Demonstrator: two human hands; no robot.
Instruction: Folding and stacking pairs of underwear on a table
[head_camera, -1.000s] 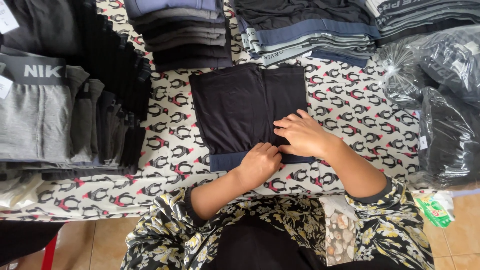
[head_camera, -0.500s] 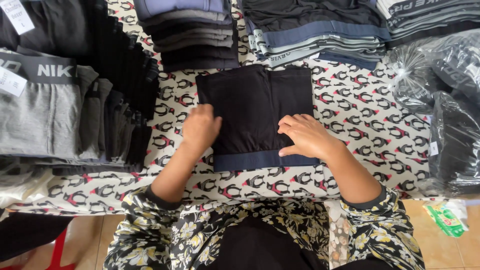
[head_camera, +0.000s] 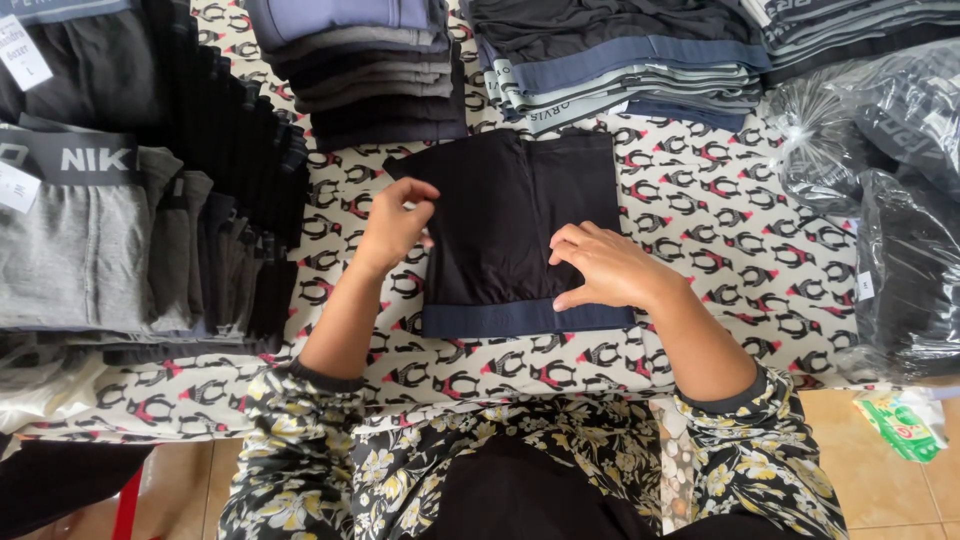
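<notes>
A: How are the hands placed?

B: The left hand (head_camera: 393, 222) is seen at about nine o'clock of the black underwear (head_camera: 510, 225). Its left edge is pinched between thumb and fingers, and the fabric there is lifted slightly and folded inward. The right hand (head_camera: 600, 268) is laid flat on the garment's lower right part, at roughly four o'clock of its middle. The fingers are spread and pressed down; nothing is gripped.

A: And where is the garment itself found?

B: It is spread in the middle of the penguin-patterned cloth (head_camera: 700, 240), with its dark blue waistband (head_camera: 500, 319) turned toward six o'clock, nearest the person.

A: What is arranged around it?

B: At twelve o'clock a stack of dark folded garments (head_camera: 365, 85) is set, and at one o'clock a stack with grey and blue bands (head_camera: 620, 60) is seen. At nine o'clock a row of black folded pieces (head_camera: 250, 200) is stood on edge, with grey folded underwear (head_camera: 70, 250) beyond it. At three o'clock clear plastic bags (head_camera: 890, 220) holding dark clothing are piled. At five o'clock a green packet (head_camera: 905, 425) is seen on the floor.
</notes>
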